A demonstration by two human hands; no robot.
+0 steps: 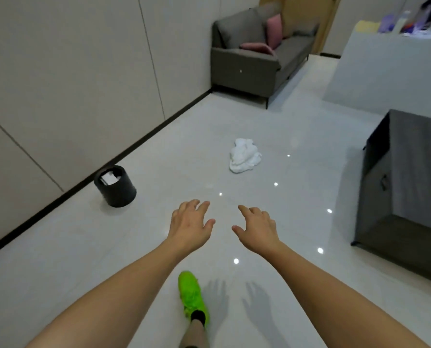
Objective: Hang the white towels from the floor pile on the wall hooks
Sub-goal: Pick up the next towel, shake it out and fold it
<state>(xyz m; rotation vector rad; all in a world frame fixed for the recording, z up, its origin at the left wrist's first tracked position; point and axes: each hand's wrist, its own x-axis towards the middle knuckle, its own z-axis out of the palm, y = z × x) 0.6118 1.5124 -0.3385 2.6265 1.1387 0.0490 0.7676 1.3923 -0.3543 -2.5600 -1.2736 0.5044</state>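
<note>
Hands empty: left hand [189, 222] and right hand [256, 226] reach forward with fingers relaxed and spread, grasping nothing. White towels [244, 156] lie crumpled on the glossy floor [297, 192] ahead, well apart from both. No wall hooks in view. Risk, I judge: grabbing the whole heap together, so towels slip and drop

A single head-worn wide-angle view looks forward and down over the floor [297, 222]. Both forearms enter from the lower frame. The sofa [254, 56] sits far off, upper right of centre
</note>
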